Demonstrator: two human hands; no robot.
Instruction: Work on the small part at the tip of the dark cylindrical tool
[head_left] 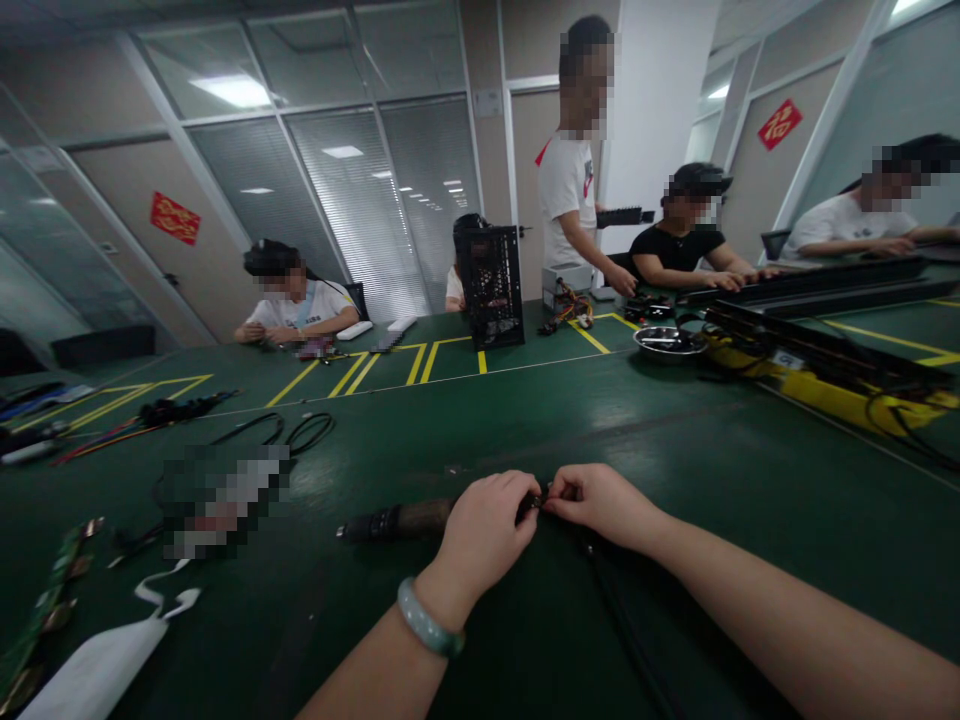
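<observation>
A dark cylindrical tool (416,519), which looks like an electric screwdriver, lies sideways on the green tabletop with its narrow tip to the left. My left hand (487,525), with a pale green bangle at the wrist, is closed over its right-hand end. Close beside those fingertips, my right hand (600,505) is pinched at the same end; what it holds is small, dark and mostly hidden. Below my right hand a black cable (619,610) runs toward the near edge; its join to the tool cannot be made out.
At left lie a white pouch-like item (105,665), a green circuit board (49,610) and loose black cables (311,430). Farther off stand a black computer case (491,285), a metal bowl (670,342) and a yellow-and-black unit (817,375). Several people are around the far side.
</observation>
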